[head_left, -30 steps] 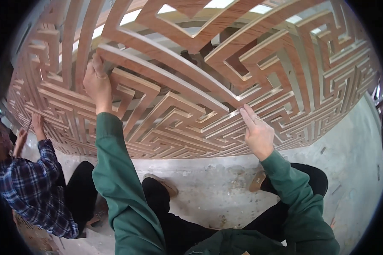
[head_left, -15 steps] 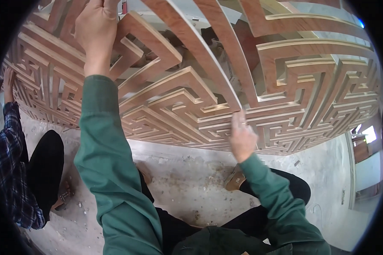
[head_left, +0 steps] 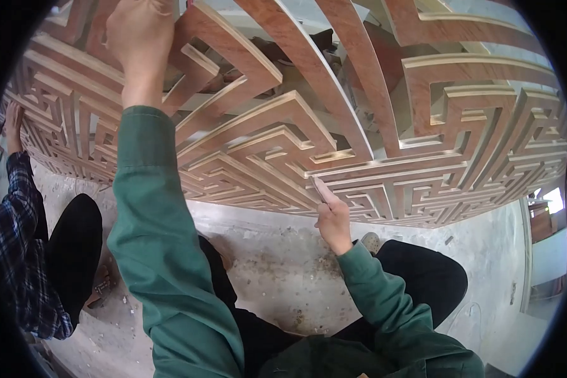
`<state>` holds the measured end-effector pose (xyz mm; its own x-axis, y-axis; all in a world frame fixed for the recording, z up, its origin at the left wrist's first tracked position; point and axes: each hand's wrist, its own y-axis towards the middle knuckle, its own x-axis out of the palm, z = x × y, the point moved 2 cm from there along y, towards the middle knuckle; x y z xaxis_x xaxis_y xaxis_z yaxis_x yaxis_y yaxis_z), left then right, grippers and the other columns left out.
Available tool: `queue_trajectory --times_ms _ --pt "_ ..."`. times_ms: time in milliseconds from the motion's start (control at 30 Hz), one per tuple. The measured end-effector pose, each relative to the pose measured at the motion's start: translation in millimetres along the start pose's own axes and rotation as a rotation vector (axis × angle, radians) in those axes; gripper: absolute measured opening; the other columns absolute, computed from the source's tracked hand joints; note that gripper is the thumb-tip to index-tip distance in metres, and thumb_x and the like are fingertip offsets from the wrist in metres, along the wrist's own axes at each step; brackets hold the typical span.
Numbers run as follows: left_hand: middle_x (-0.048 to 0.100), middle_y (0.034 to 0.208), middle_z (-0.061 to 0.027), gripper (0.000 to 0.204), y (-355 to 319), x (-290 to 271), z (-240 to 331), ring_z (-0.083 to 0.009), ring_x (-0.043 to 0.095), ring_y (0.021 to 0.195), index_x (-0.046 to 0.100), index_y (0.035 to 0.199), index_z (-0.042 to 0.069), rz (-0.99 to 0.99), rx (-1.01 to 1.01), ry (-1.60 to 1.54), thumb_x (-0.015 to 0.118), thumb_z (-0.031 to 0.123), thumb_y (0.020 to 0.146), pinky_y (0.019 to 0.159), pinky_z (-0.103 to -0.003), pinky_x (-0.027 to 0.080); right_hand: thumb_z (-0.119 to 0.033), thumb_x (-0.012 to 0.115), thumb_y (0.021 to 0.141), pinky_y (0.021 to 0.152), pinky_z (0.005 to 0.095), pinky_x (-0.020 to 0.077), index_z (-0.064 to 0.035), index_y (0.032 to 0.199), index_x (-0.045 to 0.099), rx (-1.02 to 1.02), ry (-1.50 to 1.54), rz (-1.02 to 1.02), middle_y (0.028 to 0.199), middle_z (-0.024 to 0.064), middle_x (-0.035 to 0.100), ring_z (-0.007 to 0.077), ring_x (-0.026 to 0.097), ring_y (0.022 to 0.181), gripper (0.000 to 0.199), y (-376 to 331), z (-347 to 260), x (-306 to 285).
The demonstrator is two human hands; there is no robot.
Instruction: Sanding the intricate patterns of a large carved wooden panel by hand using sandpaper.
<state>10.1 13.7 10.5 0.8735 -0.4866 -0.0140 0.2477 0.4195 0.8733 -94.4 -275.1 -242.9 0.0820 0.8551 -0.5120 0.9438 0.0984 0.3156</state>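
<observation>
Left hand (head_left: 138,44) (fingers cut off) on lattice (head_left: 334,157)

To my left, co-worker's plaid sleeve (head_left: 16,233), blue-and-white check, arm raised. Co-worker's hand (head_left: 11,126) up by far left rim of view. Co-worker's dark trouser knee (head_left: 75,246) just beside sleeve. Below me, concrete floor (head_left: 277,264), pale grey, dusty, speckled with small debris. My own dark trouser leg (head_left: 422,277) folded over floor at right. Far right edge, bright opening (head_left: 554,200), reddish-brown wooden piece (head_left: 540,220) just beside it; detail there too small to tell.
</observation>
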Motion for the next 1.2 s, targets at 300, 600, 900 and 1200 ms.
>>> queue_trajectory --times_ms 300,600,900,1200 --pt "0.067 0.094 -0.0033 0.058 -0.1 7.0 -22.9 -0.0089 0.056 0.091 0.063 0.108 0.002 -0.046 -0.046 -0.072 0.05 0.055 0.086 0.082 -0.025 0.042 -0.001 0.042 0.077 0.089 0.0366 0.0445 -0.0024 0.128 0.046 0.064 -0.163 0.107 0.126 0.0242 0.048 0.0359 0.052 0.111 0.051 3.9 -7.7 42.1" --pt "0.068 0.095 -0.0041 0.052 -4.4 13.1 -4.5 -0.0108 0.059 0.089 0.066 0.104 0.002 -0.067 -0.058 -0.16 0.049 0.048 0.089 0.082 -0.025 0.043 -0.003 0.047 0.075 0.08 0.0444 0.0459 -0.005 0.126 0.047 0.177 -0.155 0.168 0.122 0.0224 0.051 0.0395 0.057 0.094 0.051 22.3 -4.7 58.6" --pt "0.067 0.094 -0.0024 0.056 -7.9 14.4 -3.4 -0.0094 0.057 0.091 0.067 0.102 0.001 -0.09 -0.075 -0.174 0.045 0.051 0.091 0.083 -0.023 0.041 -0.001 0.048 0.072 0.082 0.0403 0.0466 -0.007 0.134 0.04 0.382 -0.264 0.009 0.132 0.0177 0.044 0.0364 0.054 0.104 0.063 18.7 -15.1 42.4" --pt "0.067 0.1 -0.0037 0.053 -1.8 7.4 -0.6 -0.0104 0.057 0.095 0.064 0.108 0.003 -0.151 0.001 -0.155 0.042 0.048 0.092 0.086 -0.023 0.041 -0.006 0.05 0.071 0.066 0.0462 0.0497 -0.013 0.138 0.033 0.244 -0.396 -0.09 0.138 0.0089 0.04 0.0352 0.062 0.072 0.07 9.3 -17.0 37.5"
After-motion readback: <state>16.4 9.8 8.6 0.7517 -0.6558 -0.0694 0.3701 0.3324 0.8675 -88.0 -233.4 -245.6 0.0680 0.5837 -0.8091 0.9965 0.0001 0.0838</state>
